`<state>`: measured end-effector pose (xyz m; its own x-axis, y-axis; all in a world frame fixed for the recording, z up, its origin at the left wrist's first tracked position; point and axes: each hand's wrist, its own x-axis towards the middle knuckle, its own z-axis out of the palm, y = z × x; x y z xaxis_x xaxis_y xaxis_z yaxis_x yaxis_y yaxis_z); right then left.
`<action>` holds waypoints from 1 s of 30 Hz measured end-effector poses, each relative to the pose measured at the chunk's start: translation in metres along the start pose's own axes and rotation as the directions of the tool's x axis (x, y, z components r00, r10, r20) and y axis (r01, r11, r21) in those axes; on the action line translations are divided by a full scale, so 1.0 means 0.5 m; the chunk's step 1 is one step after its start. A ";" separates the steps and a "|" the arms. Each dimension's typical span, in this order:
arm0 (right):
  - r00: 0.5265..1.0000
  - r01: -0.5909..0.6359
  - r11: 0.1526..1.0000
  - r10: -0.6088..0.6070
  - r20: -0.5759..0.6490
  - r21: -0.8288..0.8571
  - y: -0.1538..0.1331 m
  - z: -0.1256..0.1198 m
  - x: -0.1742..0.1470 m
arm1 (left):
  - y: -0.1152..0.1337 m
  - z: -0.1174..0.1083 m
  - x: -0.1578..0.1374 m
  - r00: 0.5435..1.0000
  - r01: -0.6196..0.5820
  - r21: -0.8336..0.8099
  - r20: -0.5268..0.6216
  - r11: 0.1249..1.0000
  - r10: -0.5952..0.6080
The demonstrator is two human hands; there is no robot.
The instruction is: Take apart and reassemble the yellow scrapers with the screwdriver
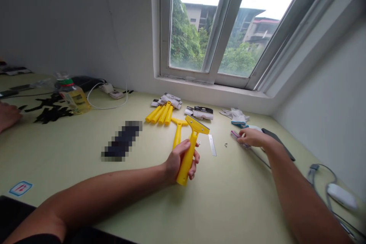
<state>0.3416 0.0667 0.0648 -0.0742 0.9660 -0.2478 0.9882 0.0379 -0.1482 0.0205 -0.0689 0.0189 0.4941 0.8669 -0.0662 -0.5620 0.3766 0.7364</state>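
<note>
- Yellow plastic forms the scraper (187,163) we hold raised in front of us, our left hand (174,161) closed round its handle
- Its head tilts up and away from us, probably to keep the edge clear of our fingers
- Our right hand (254,137) bends its fingers over a striped handle (235,134) on the table (228,198), well right of the scraper; we cannot tell whether they have closed on it
- Between our hands lie a loose blade (212,145) and small screws (225,145), perhaps for easy reach
- Just behind our left hand rests a second scraper (177,134)
</note>
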 end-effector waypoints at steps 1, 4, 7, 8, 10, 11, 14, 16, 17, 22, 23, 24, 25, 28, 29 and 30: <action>1.000 0.015 1.000 -0.015 -0.009 0.006 -0.002 -0.005 -0.003 | -0.001 0.000 0.000 1.000 0.003 -0.005 -0.001 1.000 -0.003; 0.998 0.060 0.997 -0.058 -0.038 0.054 -0.010 -0.029 -0.020 | -0.002 -0.001 0.001 1.000 0.014 -0.014 -0.001 1.000 -0.014; 0.968 0.184 0.961 -0.141 -0.207 0.207 -0.034 -0.057 -0.046 | -0.004 -0.001 0.001 0.999 0.032 -0.016 0.003 0.999 -0.031; 0.934 0.264 0.923 -0.172 -0.314 0.278 -0.047 -0.067 -0.058 | -0.005 0.000 0.001 0.999 0.037 -0.011 0.001 0.999 -0.037; 0.824 0.456 0.792 -0.202 -0.530 0.406 -0.081 -0.087 -0.088 | -0.005 0.002 -0.001 0.999 0.049 0.026 -0.008 0.998 -0.049; 0.768 0.549 0.688 -0.190 -0.612 0.475 -0.100 -0.097 -0.107 | -0.003 0.004 -0.002 0.998 0.058 0.061 -0.012 0.996 -0.057; 0.676 0.711 0.333 -0.084 -0.732 0.619 -0.155 -0.128 -0.179 | 0.007 0.008 -0.006 0.994 0.105 0.250 -0.001 0.963 -0.109; 0.600 0.799 0.071 -0.056 -0.798 0.597 -0.184 -0.144 -0.230 | 0.021 0.011 -0.009 0.980 0.178 0.442 0.001 0.879 -0.199; 0.566 0.823 -0.036 -0.047 -0.823 0.567 -0.195 -0.150 -0.254 | 0.030 0.013 -0.011 0.967 0.217 0.551 -0.010 0.806 -0.254; 0.673 0.697 -0.233 -0.113 -0.731 0.678 -0.235 -0.146 -0.320 | 0.082 0.029 -0.026 0.925 0.092 0.987 -0.034 0.135 -0.379; 0.695 0.658 -0.271 -0.140 -0.705 0.703 -0.244 -0.138 -0.319 | 0.088 0.032 -0.031 0.935 -0.009 1.000 -0.001 -0.026 -0.356; 0.711 0.620 -0.308 -0.170 -0.683 0.722 -0.253 -0.129 -0.312 | 0.091 0.035 -0.035 0.943 -0.099 0.980 0.037 -0.173 -0.331; 0.725 0.580 -0.336 -0.202 -0.658 0.742 -0.262 -0.119 -0.302 | 0.091 0.038 -0.039 0.948 -0.167 0.942 0.072 -0.291 -0.311; 0.774 0.467 -0.373 -0.267 -0.575 0.802 -0.287 -0.086 -0.262 | 0.079 0.040 -0.048 0.958 -0.239 0.848 0.125 -0.474 -0.259; 0.793 0.435 -0.377 -0.270 -0.546 0.818 -0.294 -0.076 -0.249 | 0.073 0.039 -0.049 0.959 -0.252 0.828 0.147 -0.500 -0.241; 0.811 0.410 -0.379 -0.266 -0.522 0.830 -0.299 -0.067 -0.238 | 0.066 0.038 -0.048 0.959 -0.267 0.812 0.171 -0.519 -0.226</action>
<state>0.2072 -0.0454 0.1485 -0.2534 0.9064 0.3379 -0.5155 0.1690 -0.8400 0.0024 -0.0835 0.0576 0.7142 0.6905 -0.1146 0.6984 -0.6921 0.1822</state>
